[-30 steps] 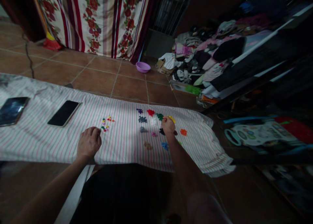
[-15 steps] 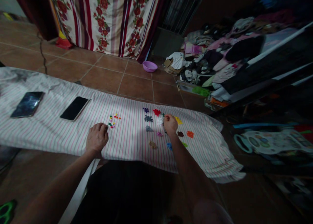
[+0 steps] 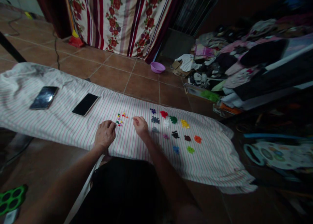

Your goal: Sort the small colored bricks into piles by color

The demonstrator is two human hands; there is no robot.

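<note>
My left hand [image 3: 105,134] rests on the striped cloth with its fingers curled together, fingertips beside a small scatter of mixed coloured pieces [image 3: 119,122]. Whatever may be under those fingers is hidden. To the right of that scatter, my right hand [image 3: 141,126] is over the cloth, thumb and forefinger pinched; anything between them is too small to make out. Farther right lie small piles sorted by colour, among them red pieces [image 3: 164,114], dark green pieces [image 3: 173,119], yellow pieces [image 3: 185,123], black pieces [image 3: 175,134] and orange pieces [image 3: 198,139]. My right forearm passes in front of part of this area.
Two phones lie on the cloth at left, a dark phone [image 3: 44,97] and a light-edged phone [image 3: 85,104]. Beyond the cloth's far edge, a purple basin [image 3: 157,67] stands on the tiled floor. A heap of clothes [image 3: 220,54] fills the back right.
My right hand has moved left from the dark green pile to beside the mixed pieces, uncovering the green and black piles. The left hand stays by the scatter. The camera view has shifted.
</note>
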